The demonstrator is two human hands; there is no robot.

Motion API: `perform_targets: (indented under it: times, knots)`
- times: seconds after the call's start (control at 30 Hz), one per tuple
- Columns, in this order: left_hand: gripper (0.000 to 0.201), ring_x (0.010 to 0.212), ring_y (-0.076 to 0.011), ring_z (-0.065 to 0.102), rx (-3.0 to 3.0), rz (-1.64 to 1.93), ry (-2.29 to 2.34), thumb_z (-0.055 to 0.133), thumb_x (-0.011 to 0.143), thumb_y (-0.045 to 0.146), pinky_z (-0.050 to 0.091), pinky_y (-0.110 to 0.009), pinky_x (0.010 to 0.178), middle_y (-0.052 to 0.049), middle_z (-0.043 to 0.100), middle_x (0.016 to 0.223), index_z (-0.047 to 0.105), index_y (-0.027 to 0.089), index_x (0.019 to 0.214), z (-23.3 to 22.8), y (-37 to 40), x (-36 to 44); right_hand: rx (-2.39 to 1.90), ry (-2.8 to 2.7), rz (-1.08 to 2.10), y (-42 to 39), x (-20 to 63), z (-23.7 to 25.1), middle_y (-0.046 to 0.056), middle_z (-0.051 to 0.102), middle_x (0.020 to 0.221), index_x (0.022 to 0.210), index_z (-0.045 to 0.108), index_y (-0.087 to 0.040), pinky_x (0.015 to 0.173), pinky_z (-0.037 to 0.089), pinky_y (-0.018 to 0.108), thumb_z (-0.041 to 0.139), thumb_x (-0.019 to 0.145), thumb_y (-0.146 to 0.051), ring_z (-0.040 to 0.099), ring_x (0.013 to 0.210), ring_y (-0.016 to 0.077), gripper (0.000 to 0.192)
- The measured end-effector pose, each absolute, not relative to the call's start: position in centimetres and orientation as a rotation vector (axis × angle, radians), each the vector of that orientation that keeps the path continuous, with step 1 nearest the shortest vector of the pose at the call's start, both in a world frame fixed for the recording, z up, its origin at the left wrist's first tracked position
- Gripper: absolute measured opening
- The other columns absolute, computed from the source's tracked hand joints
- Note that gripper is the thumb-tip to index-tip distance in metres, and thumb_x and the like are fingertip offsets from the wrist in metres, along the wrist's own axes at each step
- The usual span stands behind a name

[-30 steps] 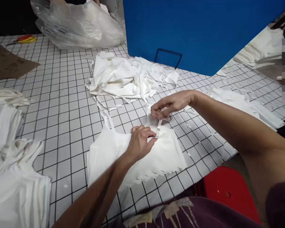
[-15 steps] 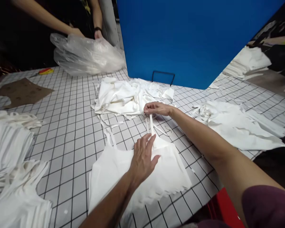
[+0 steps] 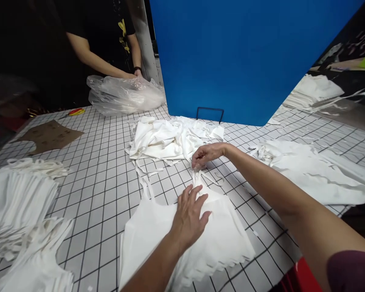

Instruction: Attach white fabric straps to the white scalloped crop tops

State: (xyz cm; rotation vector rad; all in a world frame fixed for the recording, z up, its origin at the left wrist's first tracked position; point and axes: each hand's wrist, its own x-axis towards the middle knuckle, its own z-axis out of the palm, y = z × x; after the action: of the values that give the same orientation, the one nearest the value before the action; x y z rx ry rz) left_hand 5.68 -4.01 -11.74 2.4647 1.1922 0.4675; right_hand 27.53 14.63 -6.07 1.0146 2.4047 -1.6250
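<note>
Hidden and cut-off bits

Right hand (image 3: 207, 154) covers the strap end it pinches; left hand (image 3: 191, 217) hides the garment (image 3: 228, 239) top beneath. Stacks (image 3: 15, 202) at table's (image 3: 103, 162) left edge run out of frame. Bag (image 3: 124, 95) contents unclear; co-worker's head cropped.

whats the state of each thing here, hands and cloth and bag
left hand: flat, pressing on the white garment
right hand: fingers pinched on the strap
white garment: spread flat on the table
cloth heap: crumpled
folded stack: neatly piled
plastic bag: crinkled, under another person's hands
</note>
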Motion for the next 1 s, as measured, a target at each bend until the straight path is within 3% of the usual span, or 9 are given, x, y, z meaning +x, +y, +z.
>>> perform_targets:
  times: [0.17, 0.37, 0.47, 0.6, 0.7, 0.83, 1.0]
  knots:
    - [0.035, 0.142, -0.0339, 0.038, 2.494, 0.509, 1.179, 0.057, 0.094, 0.027, 0.046, -0.054, 0.108, -0.009, 0.051, 0.147, 0.06, 0.022, 0.128, -11.6, -4.0, 5.6, 1.181, 2.349, -1.213, 13.9, 26.7, -6.0, 0.0, 0.063, 0.078, 0.094, 0.073, -0.019, 0.069, 0.037, 0.029, 0.081, 0.065, -0.057, 0.051, 0.073, 0.014, 0.049]
    - [0.033, 0.14, -0.0339, 0.042, 2.513, 0.543, 1.169, 0.058, 0.093, 0.026, 0.049, -0.053, 0.106, -0.01, 0.054, 0.144, 0.061, 0.023, 0.126, -11.6, -3.9, 5.6, 1.172, 2.342, -1.245, 14.2, 27.0, -5.5, 0.001, 0.063, 0.082, 0.094, 0.069, -0.017, 0.071, 0.038, 0.03, 0.072, 0.078, -0.05, 0.052, 0.075, 0.0142, 0.036]
    - [0.033, 0.139, -0.0344, 0.042, 2.517, 0.55, 1.166, 0.06, 0.092, 0.026, 0.049, -0.054, 0.105, -0.01, 0.055, 0.143, 0.061, 0.023, 0.125, -11.6, -3.9, 5.6, 1.232, 2.268, -1.243, 14.6, 27.5, -5.4, 0.0, 0.063, 0.081, 0.094, 0.069, -0.018, 0.071, 0.039, 0.03, 0.074, 0.077, -0.046, 0.052, 0.074, 0.0133, 0.033]
    - [0.034, 0.139, -0.0348, 0.042, 2.529, 0.564, 1.159, 0.061, 0.092, 0.025, 0.05, -0.055, 0.104, -0.01, 0.056, 0.143, 0.06, 0.024, 0.125, -11.8, -3.9, 5.6, 1.186, 2.196, -1.305, 14.6, 27.9, -5.9, -0.003, 0.063, 0.073, 0.084, 0.067, -0.016, 0.065, 0.039, 0.027, 0.079, 0.074, -0.043, 0.052, 0.067, 0.0101, 0.031]
    - [0.033, 0.14, -0.0346, 0.041, 2.505, 0.565, 1.144, 0.058, 0.093, 0.026, 0.049, -0.056, 0.105, -0.009, 0.055, 0.144, 0.059, 0.025, 0.126, -12.0, -3.9, 5.6, 1.183, 2.306, -1.263, 14.0, 28.0, -5.8, -0.004, 0.06, 0.068, 0.076, 0.064, -0.015, 0.063, 0.037, 0.026, 0.072, 0.082, -0.04, 0.047, 0.062, 0.0068, 0.027]
    - [0.035, 0.142, -0.0342, 0.037, 2.465, 0.541, 1.161, 0.06, 0.092, 0.026, 0.045, -0.056, 0.108, -0.007, 0.053, 0.145, 0.059, 0.024, 0.127, -12.5, -3.8, 5.7, 1.145, 2.331, -1.411, 13.1, 28.0, -4.5, -0.001, 0.065, 0.075, 0.08, 0.064, -0.013, 0.068, 0.04, 0.025, 0.07, 0.085, -0.035, 0.052, 0.07, 0.0084, 0.023]
    - [0.034, 0.141, -0.0351, 0.038, 2.464, 0.553, 1.154, 0.061, 0.091, 0.024, 0.046, -0.056, 0.107, -0.006, 0.053, 0.145, 0.061, 0.024, 0.125, -12.8, -3.8, 5.8, 1.063, 2.189, -1.984, 13.2, 28.3, -3.5, -0.001, 0.063, 0.074, 0.088, 0.06, -0.014, 0.081, 0.045, 0.03, 0.077, 0.079, -0.04, 0.057, 0.077, 0.0127, 0.031]
